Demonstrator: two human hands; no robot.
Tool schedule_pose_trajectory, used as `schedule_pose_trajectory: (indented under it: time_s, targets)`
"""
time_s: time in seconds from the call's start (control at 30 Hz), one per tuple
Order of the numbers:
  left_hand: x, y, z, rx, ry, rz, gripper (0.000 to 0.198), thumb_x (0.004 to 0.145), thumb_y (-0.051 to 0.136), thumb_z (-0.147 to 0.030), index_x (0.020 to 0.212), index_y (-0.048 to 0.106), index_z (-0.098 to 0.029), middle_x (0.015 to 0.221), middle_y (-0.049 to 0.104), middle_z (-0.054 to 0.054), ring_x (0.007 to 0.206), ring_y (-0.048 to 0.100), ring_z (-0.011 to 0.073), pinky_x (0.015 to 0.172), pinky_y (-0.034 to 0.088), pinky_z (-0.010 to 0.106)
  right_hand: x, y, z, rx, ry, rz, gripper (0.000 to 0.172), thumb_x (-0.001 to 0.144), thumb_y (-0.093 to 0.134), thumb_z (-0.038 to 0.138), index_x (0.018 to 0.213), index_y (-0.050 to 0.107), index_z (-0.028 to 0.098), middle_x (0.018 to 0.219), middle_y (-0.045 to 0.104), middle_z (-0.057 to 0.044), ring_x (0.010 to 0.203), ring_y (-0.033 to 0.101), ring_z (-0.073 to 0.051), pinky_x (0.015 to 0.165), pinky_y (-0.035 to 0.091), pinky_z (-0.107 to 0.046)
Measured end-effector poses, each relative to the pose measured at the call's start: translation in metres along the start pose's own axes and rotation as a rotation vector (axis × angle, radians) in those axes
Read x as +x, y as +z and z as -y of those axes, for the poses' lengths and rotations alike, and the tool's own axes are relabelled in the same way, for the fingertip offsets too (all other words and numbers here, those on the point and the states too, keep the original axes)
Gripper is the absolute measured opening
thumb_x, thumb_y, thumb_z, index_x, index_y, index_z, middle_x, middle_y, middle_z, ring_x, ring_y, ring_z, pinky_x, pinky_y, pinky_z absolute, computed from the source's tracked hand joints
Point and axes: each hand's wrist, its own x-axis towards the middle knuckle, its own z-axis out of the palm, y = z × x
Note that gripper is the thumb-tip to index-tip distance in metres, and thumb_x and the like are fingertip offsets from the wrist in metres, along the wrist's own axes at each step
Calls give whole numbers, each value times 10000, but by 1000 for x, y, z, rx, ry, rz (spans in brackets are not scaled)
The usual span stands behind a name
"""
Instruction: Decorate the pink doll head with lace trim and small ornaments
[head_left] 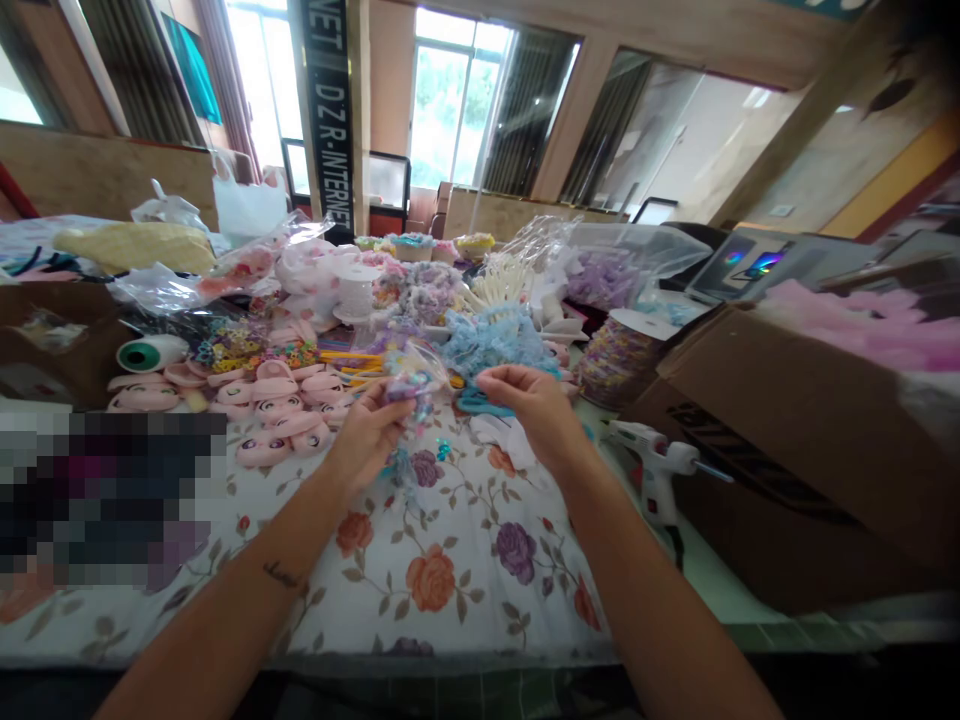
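Left hand: mine, thumb and fingers closed on a small clear bag with purple and blue bits in it, held up over the middle of the table

Bag, handling: light and limp by my judgement, the plastic likely slick and easily torn, the bits apt to spill; best held by pinching the loose plastic above the contents

Right hand: mine, raised beside the bag and apart from it, thumb and forefinger brought together; whether anything thin sits between them I cannot tell

Below the hands: flowered cloth, a few teal beads lying on it

Just beyond: fluffy blue yarn in a soft heap; yellow sticks; pink shoes grouped to the left

Farther right: glue gun, multicoloured spool, cardboard box at the table's right side
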Motion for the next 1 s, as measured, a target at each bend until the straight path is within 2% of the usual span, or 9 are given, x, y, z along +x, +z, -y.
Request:
schedule_pose_trajectory:
  time_s: [0.13,0.2,0.3,0.63,0.73,0.8,0.9,1.0]
  targets:
    - [8,-7,-8,-47,52,-64,236,583,760,-29,722,608,-143,676,608,-36,562,534,45,512,428,142,-14,-1,-35,-282,139,254,150,648,663,294,575,662,163,464,517,37,471,432,-103,483,322,-242]
    - [9,-8,-7,-41,44,-60,242,580,758,-24,731,610,-141,672,605,-36,557,527,44,503,422,143,-20,4,-50,-318,155,311,141,640,651,266,544,652,164,473,535,36,479,439,-102,491,323,-240]
    - [7,-7,-5,-28,24,-51,232,587,755,-28,732,609,-135,707,621,-25,559,524,44,506,427,151,-23,10,-64,-293,158,320,139,650,650,278,572,681,167,516,597,25,509,485,-116,523,363,-249]
    - [5,-6,-2,-22,-5,-58,273,584,768,-33,778,614,-146,704,609,-38,598,545,49,530,427,146,-24,11,-72,-283,131,204,113,643,682,234,691,770,182,679,736,-36,638,642,-209,643,471,-319]
    - [4,-4,-2,-15,-3,-55,285,572,774,-43,780,611,-150,706,609,-40,611,553,53,556,437,152,-25,11,-75,-273,98,212,116,643,676,212,706,767,180,717,741,-51,674,652,-216,664,479,-326]
    - [4,-2,-2,-11,1,-50,300,568,773,-40,795,610,-151,714,609,-39,597,543,48,541,426,147,-24,11,-75,-280,62,195,107,635,686,218,701,755,168,686,724,-45,647,637,-202,628,471,-305]
    - [2,0,-1,19,-1,-42,326,580,777,-50,836,608,-161,725,606,-39,594,540,50,525,418,146,-23,7,-71,-286,-10,65,173,696,667,319,677,716,154,599,661,-27,571,578,-173,550,432,-277]
    - [-2,3,2,73,-14,-9,345,594,791,-80,870,604,-171,797,637,-24,675,584,66,583,446,150,-25,5,-58,-157,-45,-87,288,765,601,421,804,706,156,637,648,-32,554,551,-163,494,411,-262]
